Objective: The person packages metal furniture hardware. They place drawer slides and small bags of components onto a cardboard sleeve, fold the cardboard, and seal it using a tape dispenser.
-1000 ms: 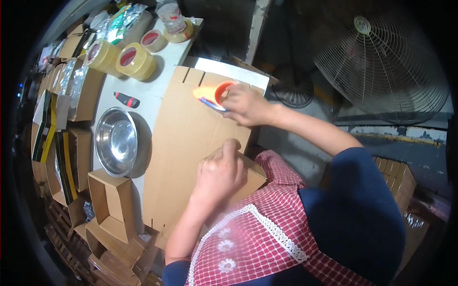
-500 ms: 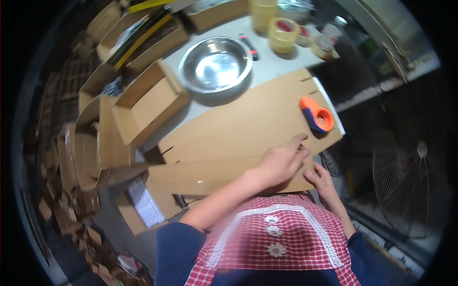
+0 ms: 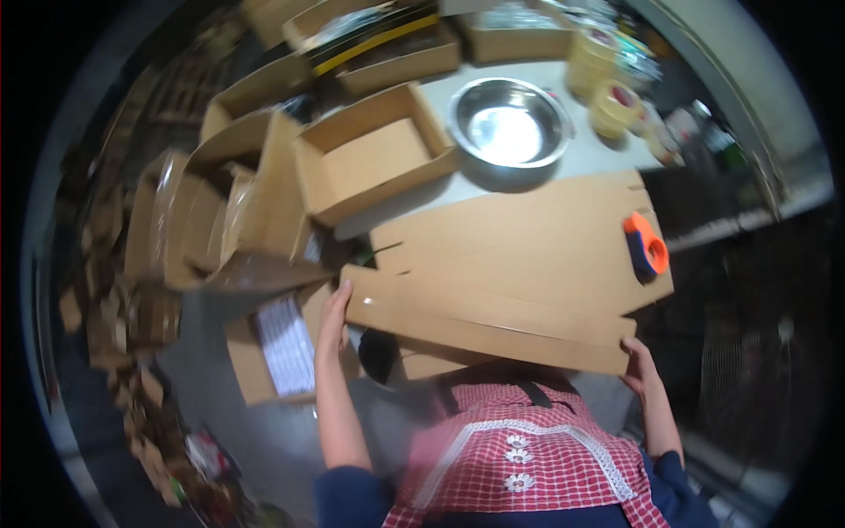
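A flat brown cardboard sheet with slits at its ends lies across the table in front of me. Its long near flap is creased and runs from one hand to the other. At the flap's left end, my left hand closes on the edge, fingers partly hidden by the board. My right hand grips the flap's right end, thumb on top. On the sheet's right part rests an orange and dark blue tape dispenser, touched by neither hand.
Beyond the sheet stand a steel bowl, an open cardboard box, rolls of clear tape and a bottle. More boxes crowd the left. A carton with a white label sits low left; a fan is at right.
My left hand has moved from the flap's right end to its left end. My right hand stays at the right end. The view has swung left, shifting everything rightward in the picture.
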